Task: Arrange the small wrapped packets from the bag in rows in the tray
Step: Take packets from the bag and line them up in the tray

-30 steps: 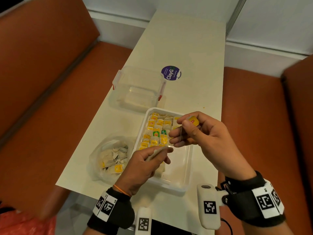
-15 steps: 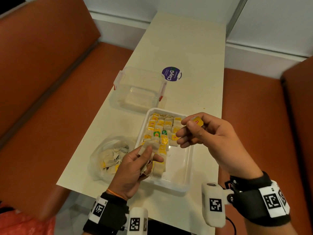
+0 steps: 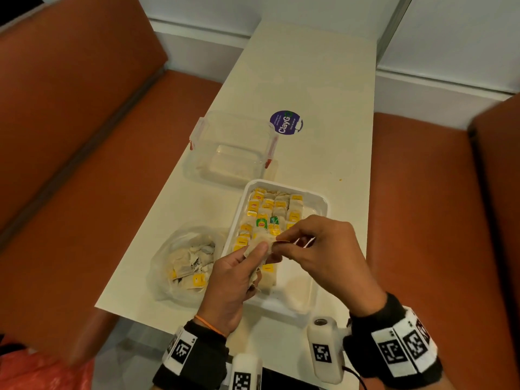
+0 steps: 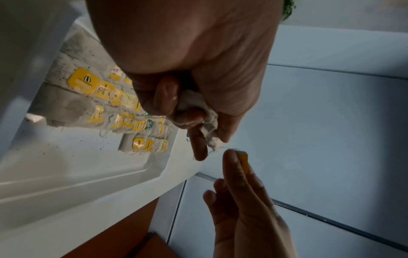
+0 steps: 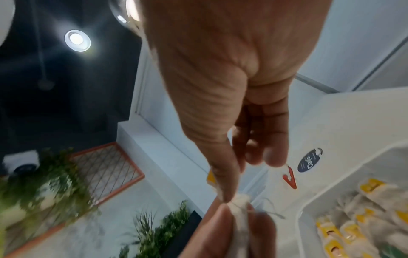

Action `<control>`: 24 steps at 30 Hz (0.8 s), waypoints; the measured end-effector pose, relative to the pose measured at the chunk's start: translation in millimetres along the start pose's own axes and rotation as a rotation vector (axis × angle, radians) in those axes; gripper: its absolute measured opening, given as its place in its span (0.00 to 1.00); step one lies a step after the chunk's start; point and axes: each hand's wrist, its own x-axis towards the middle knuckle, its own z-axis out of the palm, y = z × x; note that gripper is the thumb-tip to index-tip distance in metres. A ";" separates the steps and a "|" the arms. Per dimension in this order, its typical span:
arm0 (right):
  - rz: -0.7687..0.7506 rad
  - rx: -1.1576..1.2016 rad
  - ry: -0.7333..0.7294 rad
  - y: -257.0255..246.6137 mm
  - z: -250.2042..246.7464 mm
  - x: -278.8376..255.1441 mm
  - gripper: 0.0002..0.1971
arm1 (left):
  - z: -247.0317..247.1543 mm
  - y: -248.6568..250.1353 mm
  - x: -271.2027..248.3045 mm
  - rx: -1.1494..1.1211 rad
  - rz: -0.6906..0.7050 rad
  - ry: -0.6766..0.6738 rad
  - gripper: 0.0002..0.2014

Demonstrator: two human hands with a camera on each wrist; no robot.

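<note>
Above the near half of the white tray (image 3: 320, 201) both hands meet. My left hand (image 3: 253, 249) grips a crumpled pale packet (image 3: 260, 244) between thumb and curled fingers; the left wrist view shows that packet (image 4: 198, 108) bunched in the fist. My right hand (image 3: 282, 240) pinches its small yellow tag (image 4: 244, 161) on a thin string, right against the packet (image 5: 240, 200). Rows of packets with yellow tags (image 3: 270, 212) fill the tray's far half. The clear plastic bag (image 3: 185, 260) with several loose packets lies left of the tray.
A clear lidless container (image 3: 233, 147) with red clips stands beyond the tray. A purple round sticker (image 3: 286, 122) lies on the narrow cream table (image 3: 309, 80). Orange benches flank both sides. The tray's near right part (image 3: 298, 288) is bare.
My right hand has come down and left with the yellow tag to meet my left hand. My left hand has lifted the packet slightly and turned it toward the right hand.
</note>
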 end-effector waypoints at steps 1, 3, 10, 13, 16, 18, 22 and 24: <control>0.054 0.035 -0.046 -0.6 -2.8 0.9 0.07 | 0.0 -0.3 -0.1 0.015 0.001 0.007 0.13; 0.176 0.161 -0.163 -1.1 -7.5 4.5 0.11 | -0.4 -0.9 0.0 0.038 0.003 0.004 0.13; 0.393 0.556 -0.125 5.6 0.0 10.6 0.11 | 3.9 -1.2 1.0 0.008 -0.018 -0.001 0.15; 0.441 0.690 -0.116 8.7 5.1 7.8 0.08 | 3.9 -3.3 4.3 -0.014 0.002 0.035 0.15; 0.490 0.772 -0.096 12.5 8.6 6.2 0.07 | 4.3 -6.3 8.0 -0.037 0.025 0.085 0.18; 0.567 0.861 -0.084 14.1 13.8 5.5 0.08 | 6.3 -7.2 9.2 -0.054 0.038 0.105 0.17; 0.696 1.038 -0.094 12.8 27.4 3.0 0.11 | 14.7 -5.5 6.9 -0.112 0.057 0.068 0.18; 0.693 1.020 -0.083 14.7 31.6 2.4 0.12 | 17.4 -6.1 6.7 -0.121 0.062 0.043 0.21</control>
